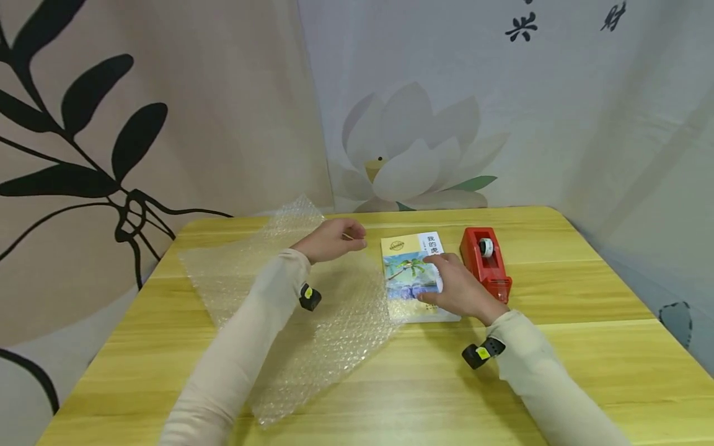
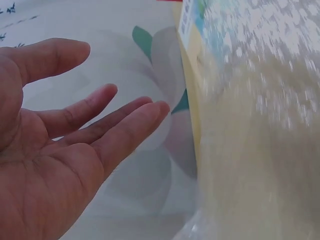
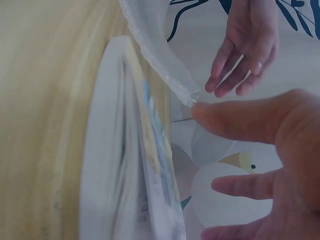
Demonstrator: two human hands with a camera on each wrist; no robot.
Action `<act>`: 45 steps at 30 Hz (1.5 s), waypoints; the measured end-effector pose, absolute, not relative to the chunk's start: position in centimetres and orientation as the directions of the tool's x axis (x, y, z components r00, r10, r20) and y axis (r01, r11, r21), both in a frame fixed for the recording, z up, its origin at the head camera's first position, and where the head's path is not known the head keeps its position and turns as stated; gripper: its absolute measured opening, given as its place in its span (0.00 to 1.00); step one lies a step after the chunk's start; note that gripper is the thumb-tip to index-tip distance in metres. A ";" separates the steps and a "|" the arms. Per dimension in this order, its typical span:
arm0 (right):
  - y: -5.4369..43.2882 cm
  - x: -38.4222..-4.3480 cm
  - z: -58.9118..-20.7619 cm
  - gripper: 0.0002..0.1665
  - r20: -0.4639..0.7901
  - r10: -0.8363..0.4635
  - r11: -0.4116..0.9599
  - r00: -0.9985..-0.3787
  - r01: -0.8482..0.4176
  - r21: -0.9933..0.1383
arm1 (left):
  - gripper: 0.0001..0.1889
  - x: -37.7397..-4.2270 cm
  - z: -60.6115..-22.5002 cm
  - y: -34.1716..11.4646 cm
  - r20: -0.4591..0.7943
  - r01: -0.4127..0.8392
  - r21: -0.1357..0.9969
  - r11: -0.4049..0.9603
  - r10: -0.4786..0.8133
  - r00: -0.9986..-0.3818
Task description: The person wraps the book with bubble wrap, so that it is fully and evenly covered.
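Note:
A sheet of clear bubble wrap (image 1: 340, 322) lies spread over the left and middle of the table, one edge overlapping the book (image 1: 413, 257). That book is a paperback with a palm tree on its cover. Above the sheet, near its far side, hovers my left hand (image 1: 334, 240), fingers extended and holding nothing. My right hand (image 1: 460, 288) is over the book's right side, thumb and fingers spread apart. In the right wrist view its thumb (image 3: 240, 120) appears at the tip of the wrap's edge (image 3: 170, 75); whether they touch I cannot tell.
Just right of the book stands a red tape dispenser (image 1: 491, 263) with a roll of tape in it. The wooden table (image 1: 586, 297) ends at a printed curtain (image 1: 558, 142) behind. Each wrist carries a small black camera.

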State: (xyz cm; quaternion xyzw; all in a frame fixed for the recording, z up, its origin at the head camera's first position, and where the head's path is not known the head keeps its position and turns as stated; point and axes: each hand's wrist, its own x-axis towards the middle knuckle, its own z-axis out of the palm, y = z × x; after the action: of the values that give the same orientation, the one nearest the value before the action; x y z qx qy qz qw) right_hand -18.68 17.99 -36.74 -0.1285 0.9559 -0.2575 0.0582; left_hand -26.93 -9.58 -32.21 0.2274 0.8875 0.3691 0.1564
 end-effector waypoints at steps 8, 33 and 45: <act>18.0 -18.5 -37.8 0.48 -0.091 -0.211 0.854 -0.973 -0.138 -0.501 | 0.18 -27.5 -33.7 -7.4 -0.120 0.265 0.749 0.607 0.519 -0.847; 18.9 -18.8 -39.7 0.39 -0.058 -0.175 0.857 -0.983 -0.123 -0.501 | 0.22 -29.8 -36.2 -2.9 -0.309 0.093 0.647 0.757 0.372 -0.875; 19.3 -19.1 -39.9 0.39 -0.092 -0.134 0.871 -0.987 -0.072 -0.486 | 0.23 -29.3 -36.9 -0.9 -0.321 0.056 0.633 0.772 0.328 -0.889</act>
State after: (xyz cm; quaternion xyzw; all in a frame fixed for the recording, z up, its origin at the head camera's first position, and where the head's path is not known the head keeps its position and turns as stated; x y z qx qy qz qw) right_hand -19.09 19.32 -39.86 -0.0534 0.9652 -0.2484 0.0616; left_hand -29.28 -0.89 -36.89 0.1047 0.9172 0.3211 0.2115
